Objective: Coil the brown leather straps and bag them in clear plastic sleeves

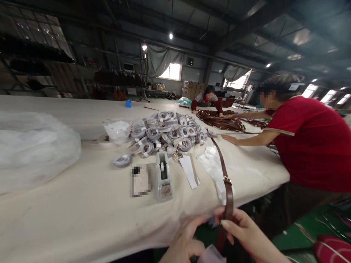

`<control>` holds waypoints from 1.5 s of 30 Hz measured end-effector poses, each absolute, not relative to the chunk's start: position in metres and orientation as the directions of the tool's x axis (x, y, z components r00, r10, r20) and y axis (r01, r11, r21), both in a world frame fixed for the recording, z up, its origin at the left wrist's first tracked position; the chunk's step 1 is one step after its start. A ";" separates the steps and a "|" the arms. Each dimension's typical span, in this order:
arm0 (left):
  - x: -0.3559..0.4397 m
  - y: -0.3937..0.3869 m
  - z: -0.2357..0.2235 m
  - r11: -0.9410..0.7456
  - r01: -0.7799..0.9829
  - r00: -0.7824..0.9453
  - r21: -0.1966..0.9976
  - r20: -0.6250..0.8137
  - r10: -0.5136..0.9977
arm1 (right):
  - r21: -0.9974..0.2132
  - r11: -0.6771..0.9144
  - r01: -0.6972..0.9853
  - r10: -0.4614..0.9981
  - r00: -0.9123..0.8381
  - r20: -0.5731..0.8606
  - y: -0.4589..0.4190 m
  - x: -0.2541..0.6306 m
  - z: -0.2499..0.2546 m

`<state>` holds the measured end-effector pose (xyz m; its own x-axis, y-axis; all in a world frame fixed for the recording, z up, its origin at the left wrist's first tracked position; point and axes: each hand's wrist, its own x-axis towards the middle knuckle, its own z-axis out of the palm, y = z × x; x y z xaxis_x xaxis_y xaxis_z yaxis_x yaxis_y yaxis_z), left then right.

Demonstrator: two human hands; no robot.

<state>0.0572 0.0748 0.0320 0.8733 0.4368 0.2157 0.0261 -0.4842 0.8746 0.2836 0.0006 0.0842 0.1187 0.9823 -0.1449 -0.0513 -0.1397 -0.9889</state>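
A brown leather strap (226, 188) with a metal buckle runs across the table and over its front edge. My right hand (244, 228) is closed on the strap just below the edge, thumb on top. To its left, my left hand (185, 241) has its index finger stretched towards the strap and its other fingers curled. What they hold is hidden; a pale, translucent piece (211, 255) shows beside them at the bottom of the view. Thin white plastic (215, 170) lies beside the strap on the table.
Coiled straps in clear wrapping (167, 131) form a pile on the cloth-covered table (90, 212). Nearer stand a tape dispenser (163, 179), a blurred-out flat object (141, 180) and white paper strips (189, 170). A co-worker in red (315, 142) leans in at right; another person sits beyond brown straps (222, 120).
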 end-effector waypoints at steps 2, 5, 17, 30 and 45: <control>0.061 0.072 0.032 -0.440 -0.016 0.885 0.898 0.218 0.411 | -0.990 -0.132 -0.056 0.984 0.113 -0.137 0.000 0.264 0.063; 0.063 0.063 0.028 -0.282 -0.012 0.899 0.959 0.134 0.417 | -0.980 -0.165 -0.114 0.981 0.081 -0.174 0.000 0.250 0.041; 0.064 0.037 0.030 0.147 0.118 0.747 0.982 -0.185 0.639 | -0.835 -0.314 -0.451 0.927 0.046 -0.373 0.003 0.208 0.016; 0.061 0.042 0.017 -0.126 0.186 0.784 0.974 -0.070 0.617 | -0.832 -0.308 -0.461 0.932 0.031 -0.362 0.002 0.237 0.019; 0.035 0.059 0.030 -0.149 0.135 0.723 0.980 0.006 0.691 | -0.978 -0.089 0.191 0.994 0.073 -0.076 -0.001 0.239 0.058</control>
